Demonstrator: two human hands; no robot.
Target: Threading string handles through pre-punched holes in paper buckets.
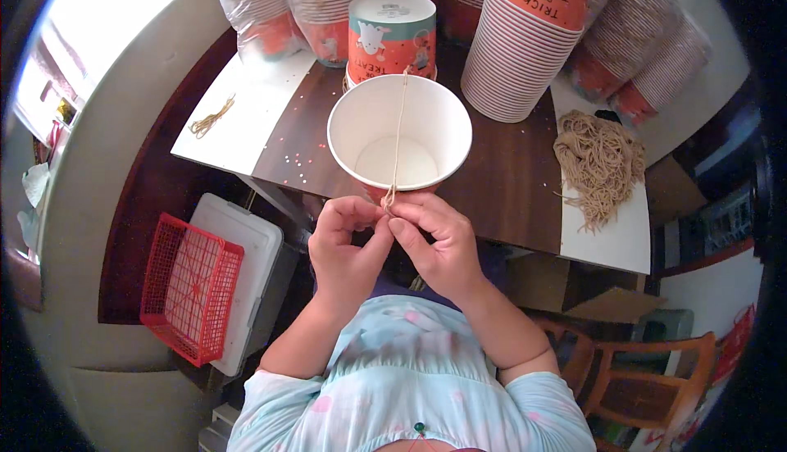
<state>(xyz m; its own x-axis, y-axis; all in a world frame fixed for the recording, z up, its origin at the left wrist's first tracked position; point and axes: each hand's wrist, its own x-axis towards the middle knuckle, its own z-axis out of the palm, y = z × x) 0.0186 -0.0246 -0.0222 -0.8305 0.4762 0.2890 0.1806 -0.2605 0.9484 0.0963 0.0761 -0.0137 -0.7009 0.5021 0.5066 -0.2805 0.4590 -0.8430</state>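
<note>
A white-lined paper bucket [398,153] with an orange outside stands at the near edge of the table, its mouth tilted toward me. A beige cord [400,132] runs across its mouth from the far rim to the near rim, where it forms a small loop or knot. My left hand [346,243] pinches the cord there between thumb and finger. Close against it, my right hand [443,247] also pinches the cord, its fingers along the bucket's near side. The fingertips hide the cord's end.
Behind stands an upside-down orange and teal bucket [392,38]. A tall bucket stack [518,59] is at right, beside a heap of beige cords [600,161]. A few cords [213,118] lie at left. Below left, a red basket [193,288] rests on a lidded bin [254,268]. A wooden chair [648,378] stands lower right.
</note>
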